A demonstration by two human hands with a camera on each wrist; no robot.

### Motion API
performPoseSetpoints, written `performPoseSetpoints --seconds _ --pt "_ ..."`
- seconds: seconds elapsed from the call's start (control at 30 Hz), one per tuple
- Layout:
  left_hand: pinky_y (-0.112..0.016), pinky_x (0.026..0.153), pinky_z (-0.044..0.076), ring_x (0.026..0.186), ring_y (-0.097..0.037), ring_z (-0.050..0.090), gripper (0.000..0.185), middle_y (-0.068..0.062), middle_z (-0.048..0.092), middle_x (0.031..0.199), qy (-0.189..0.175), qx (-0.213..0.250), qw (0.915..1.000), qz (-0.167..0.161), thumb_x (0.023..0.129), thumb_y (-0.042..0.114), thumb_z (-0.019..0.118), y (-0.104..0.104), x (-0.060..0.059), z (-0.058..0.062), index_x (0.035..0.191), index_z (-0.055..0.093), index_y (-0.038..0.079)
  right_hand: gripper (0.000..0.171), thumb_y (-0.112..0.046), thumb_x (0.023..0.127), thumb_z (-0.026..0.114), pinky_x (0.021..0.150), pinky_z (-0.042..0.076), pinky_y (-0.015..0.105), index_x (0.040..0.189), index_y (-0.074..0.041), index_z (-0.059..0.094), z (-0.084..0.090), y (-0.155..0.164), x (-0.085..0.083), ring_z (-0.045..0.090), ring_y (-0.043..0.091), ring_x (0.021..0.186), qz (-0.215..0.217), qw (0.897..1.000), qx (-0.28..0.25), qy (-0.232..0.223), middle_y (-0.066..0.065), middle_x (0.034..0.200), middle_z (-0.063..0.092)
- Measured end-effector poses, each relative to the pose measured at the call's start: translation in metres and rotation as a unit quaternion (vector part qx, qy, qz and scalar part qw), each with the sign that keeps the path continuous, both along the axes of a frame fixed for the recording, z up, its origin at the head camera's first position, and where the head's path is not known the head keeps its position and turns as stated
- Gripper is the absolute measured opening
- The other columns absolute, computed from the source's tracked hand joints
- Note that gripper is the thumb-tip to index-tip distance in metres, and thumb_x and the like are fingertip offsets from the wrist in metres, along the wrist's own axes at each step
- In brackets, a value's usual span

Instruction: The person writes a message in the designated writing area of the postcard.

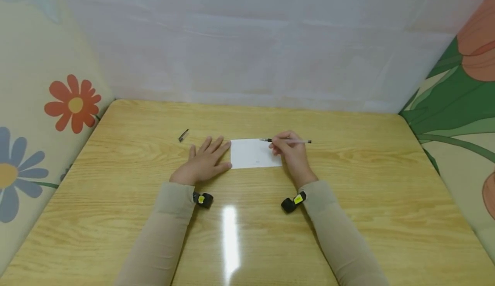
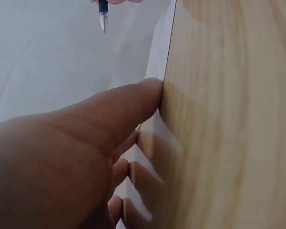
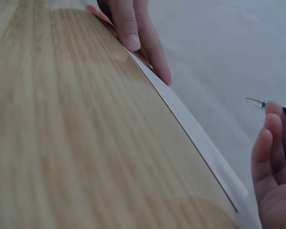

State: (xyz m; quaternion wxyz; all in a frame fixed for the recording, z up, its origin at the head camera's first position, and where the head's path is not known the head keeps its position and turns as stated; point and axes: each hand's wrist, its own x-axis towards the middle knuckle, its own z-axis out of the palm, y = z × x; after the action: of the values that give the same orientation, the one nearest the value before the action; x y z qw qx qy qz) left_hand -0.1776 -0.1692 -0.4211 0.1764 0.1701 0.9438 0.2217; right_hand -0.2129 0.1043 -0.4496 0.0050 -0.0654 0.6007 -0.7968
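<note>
We see the white card [image 1: 255, 153] lying flat mid-desk [image 1: 348, 200], between our hands; our left hand [image 1: 205, 162] rests with fingers straight, fingertips at its left edge, pinning it; our right hand [image 1: 291, 150] pinches the pen [image 1: 288, 141] over its far right corner; the card looks light, thin, slippery on varnished wood, best held flat by an edge.

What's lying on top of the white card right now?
Left hand fingers press the white card at its left edge; right hand rests on its right edge, covering that corner.
</note>
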Motion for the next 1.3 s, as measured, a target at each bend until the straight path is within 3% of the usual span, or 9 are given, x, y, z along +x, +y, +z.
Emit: performPoseSetpoints --seconds 0.2,0.43,0.73,1.1,1.3 --pt "-0.072 0.112 -0.014 0.153 -0.042 -0.011 0.073 -0.015 0.001 0.170 -0.001 -0.003 1.0000 0.007 0.106 0.044 0.048 0.000 0.001 -0.001 0.164 0.016 0.013 0.006 0.000 0.094 0.067 0.063 0.055 0.022 0.093 -0.006 0.065 0.000 -0.013 0.000 0.063 0.011 0.064 0.012 1.000 0.012 -0.009 0.005 0.076 0.071" --pt "-0.073 0.112 -0.014 0.153 -0.042 -0.010 0.072 -0.015 0.002 0.170 0.000 -0.005 0.9999 0.012 0.106 0.043 0.049 0.002 0.001 -0.001 0.164 0.017 0.014 0.008 0.000 0.095 0.066 0.063 0.055 0.021 0.101 0.005 0.064 0.001 -0.028 -0.004 0.063 0.011 0.064 0.016 0.999 0.007 -0.030 0.005 0.076 0.071" --pt "-0.073 0.111 -0.015 0.153 -0.042 -0.011 0.073 -0.015 0.002 0.170 0.000 0.003 0.9999 0.014 0.105 0.043 0.050 0.001 0.000 -0.003 0.164 0.017 0.014 0.007 -0.001 0.094 0.068 0.064 0.054 0.021 0.100 0.002 0.066 0.001 -0.042 -0.011 0.062 0.011 0.065 0.000 0.999 -0.012 -0.034 0.005 0.078 0.070" --pt "-0.073 0.111 -0.014 0.154 -0.042 -0.010 0.073 -0.014 0.002 0.170 0.000 0.005 0.9999 0.009 0.105 0.044 0.050 0.001 -0.002 -0.002 0.164 0.018 0.014 0.010 -0.004 0.094 0.071 0.065 0.051 0.021 0.098 0.005 0.070 0.005 -0.055 -0.019 0.059 0.010 0.064 -0.034 0.998 0.039 0.027 0.000 0.079 0.068" --pt "-0.074 0.111 -0.014 0.154 -0.042 -0.010 0.073 -0.014 0.002 0.170 0.004 0.001 1.0000 0.009 0.106 0.044 0.050 0.000 -0.005 -0.004 0.164 0.018 0.014 0.005 -0.001 0.093 0.069 0.061 0.050 0.021 0.092 0.004 0.069 0.007 -0.063 -0.023 0.058 0.009 0.060 -0.043 0.997 0.035 0.044 -0.001 0.074 0.067"
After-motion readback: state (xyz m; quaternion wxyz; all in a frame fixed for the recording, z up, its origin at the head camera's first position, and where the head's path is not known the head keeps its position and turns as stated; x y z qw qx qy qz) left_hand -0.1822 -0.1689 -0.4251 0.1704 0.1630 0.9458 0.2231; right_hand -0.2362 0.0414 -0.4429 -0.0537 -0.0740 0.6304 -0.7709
